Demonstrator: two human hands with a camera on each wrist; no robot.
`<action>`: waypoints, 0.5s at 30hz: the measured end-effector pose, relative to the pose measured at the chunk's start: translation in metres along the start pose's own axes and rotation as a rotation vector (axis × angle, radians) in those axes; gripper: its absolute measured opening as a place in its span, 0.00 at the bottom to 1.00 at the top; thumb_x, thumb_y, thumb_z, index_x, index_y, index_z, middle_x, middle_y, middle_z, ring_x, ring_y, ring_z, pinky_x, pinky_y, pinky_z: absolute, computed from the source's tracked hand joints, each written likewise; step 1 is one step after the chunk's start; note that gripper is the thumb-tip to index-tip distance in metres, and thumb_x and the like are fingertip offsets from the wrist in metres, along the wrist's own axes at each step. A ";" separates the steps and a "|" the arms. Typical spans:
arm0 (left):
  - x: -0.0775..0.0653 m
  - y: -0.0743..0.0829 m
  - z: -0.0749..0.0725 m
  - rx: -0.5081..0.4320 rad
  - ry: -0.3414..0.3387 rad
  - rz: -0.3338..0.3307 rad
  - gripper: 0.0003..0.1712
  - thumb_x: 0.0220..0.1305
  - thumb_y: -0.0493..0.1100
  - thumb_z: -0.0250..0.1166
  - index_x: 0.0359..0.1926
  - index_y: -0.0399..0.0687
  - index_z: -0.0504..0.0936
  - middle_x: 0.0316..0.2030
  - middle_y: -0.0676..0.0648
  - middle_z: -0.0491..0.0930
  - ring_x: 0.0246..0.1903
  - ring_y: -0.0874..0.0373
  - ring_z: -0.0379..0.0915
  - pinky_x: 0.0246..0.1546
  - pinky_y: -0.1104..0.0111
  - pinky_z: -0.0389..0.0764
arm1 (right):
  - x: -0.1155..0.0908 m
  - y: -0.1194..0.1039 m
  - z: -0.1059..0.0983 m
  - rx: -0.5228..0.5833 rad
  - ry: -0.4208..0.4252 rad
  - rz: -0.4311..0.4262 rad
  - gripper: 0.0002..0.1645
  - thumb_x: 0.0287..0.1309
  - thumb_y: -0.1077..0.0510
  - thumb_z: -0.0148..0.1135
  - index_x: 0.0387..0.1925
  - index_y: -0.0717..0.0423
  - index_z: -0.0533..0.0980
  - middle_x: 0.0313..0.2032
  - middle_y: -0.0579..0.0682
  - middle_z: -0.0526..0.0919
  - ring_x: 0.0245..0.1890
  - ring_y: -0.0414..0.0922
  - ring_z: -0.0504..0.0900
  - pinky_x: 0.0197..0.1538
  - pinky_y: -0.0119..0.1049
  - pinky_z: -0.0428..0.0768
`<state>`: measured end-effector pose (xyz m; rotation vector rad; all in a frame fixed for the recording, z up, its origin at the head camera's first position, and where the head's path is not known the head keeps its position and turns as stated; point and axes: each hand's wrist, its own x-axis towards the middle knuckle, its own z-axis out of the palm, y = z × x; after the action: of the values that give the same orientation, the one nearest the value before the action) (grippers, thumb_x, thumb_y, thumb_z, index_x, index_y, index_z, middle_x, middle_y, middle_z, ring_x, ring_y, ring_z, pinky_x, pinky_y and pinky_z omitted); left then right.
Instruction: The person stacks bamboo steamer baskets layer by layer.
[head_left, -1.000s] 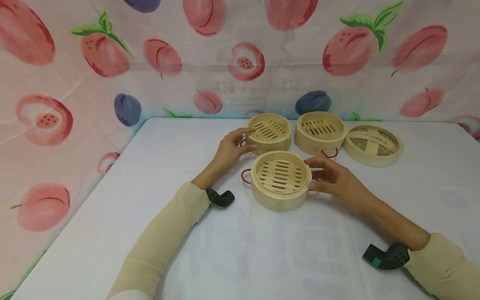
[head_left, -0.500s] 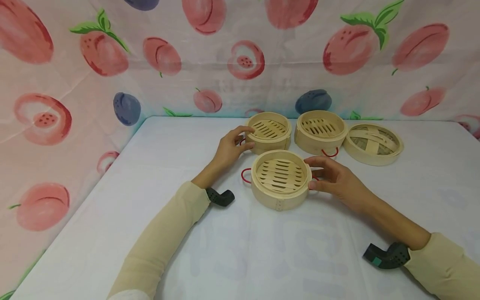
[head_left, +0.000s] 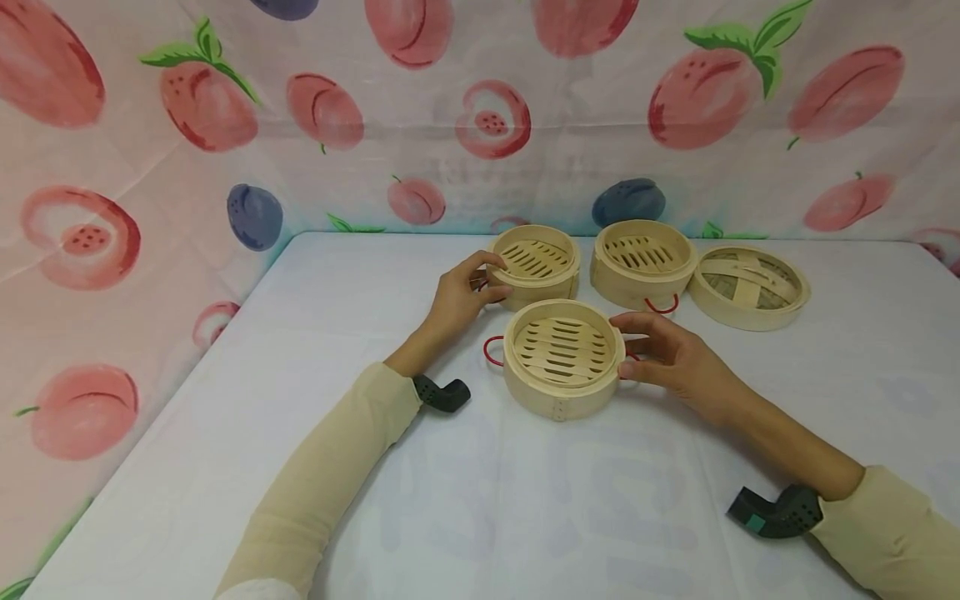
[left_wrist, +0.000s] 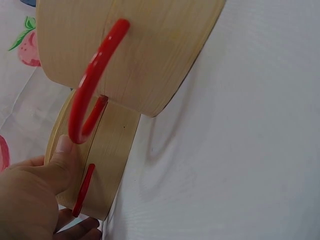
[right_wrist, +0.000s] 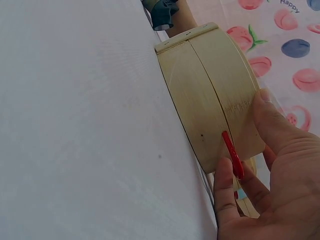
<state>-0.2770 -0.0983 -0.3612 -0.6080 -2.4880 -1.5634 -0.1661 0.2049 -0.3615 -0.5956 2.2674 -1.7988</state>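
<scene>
In the head view a round bamboo steamer basket (head_left: 561, 406) with slatted base and red loop handles stands at the front of the group. My right hand (head_left: 663, 358) holds its right side. The right wrist view shows the thumb on the upper rim of this basket (right_wrist: 200, 95) and fingers by the red handle (right_wrist: 232, 155). Behind it to the left, a second steamer basket (head_left: 536, 293) is held at its left side by my left hand (head_left: 457, 292). In the left wrist view that thumb (left_wrist: 62, 157) lies against its wall, with other fingers partly hidden.
A third steamer basket (head_left: 641, 285) stands at the back, with its red handle facing forward. To its right lies a woven bamboo lid (head_left: 748, 315). A white cloth (head_left: 525, 508) covers the table, and a fruit-patterned cloth (head_left: 420, 100) hangs behind.
The back-left steamer basket has shifted slightly left with my left hand, widening its gap to the third basket. My right hand and the front basket look almost still.
</scene>
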 end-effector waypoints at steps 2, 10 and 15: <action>0.000 0.001 0.000 -0.011 0.005 0.004 0.18 0.56 0.39 0.71 0.47 0.48 0.78 0.36 0.46 0.81 0.37 0.56 0.79 0.34 0.68 0.77 | 0.000 0.000 0.000 -0.001 0.000 -0.001 0.33 0.60 0.66 0.63 0.65 0.58 0.64 0.60 0.54 0.69 0.57 0.46 0.73 0.48 0.37 0.79; 0.000 0.004 -0.002 0.017 0.068 -0.002 0.16 0.53 0.40 0.73 0.44 0.49 0.80 0.50 0.46 0.78 0.46 0.56 0.77 0.44 0.67 0.78 | -0.001 -0.001 0.000 0.013 -0.006 -0.008 0.32 0.60 0.67 0.62 0.64 0.58 0.64 0.59 0.54 0.70 0.56 0.46 0.73 0.48 0.37 0.79; 0.001 0.007 -0.006 0.006 0.102 -0.016 0.16 0.53 0.39 0.73 0.43 0.48 0.80 0.51 0.47 0.78 0.48 0.54 0.77 0.48 0.66 0.77 | -0.001 -0.001 0.000 0.013 -0.006 -0.002 0.32 0.60 0.66 0.62 0.65 0.58 0.64 0.60 0.54 0.70 0.56 0.46 0.73 0.48 0.37 0.79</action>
<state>-0.2753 -0.1007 -0.3527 -0.4952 -2.4282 -1.5509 -0.1650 0.2049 -0.3606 -0.6011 2.2500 -1.8088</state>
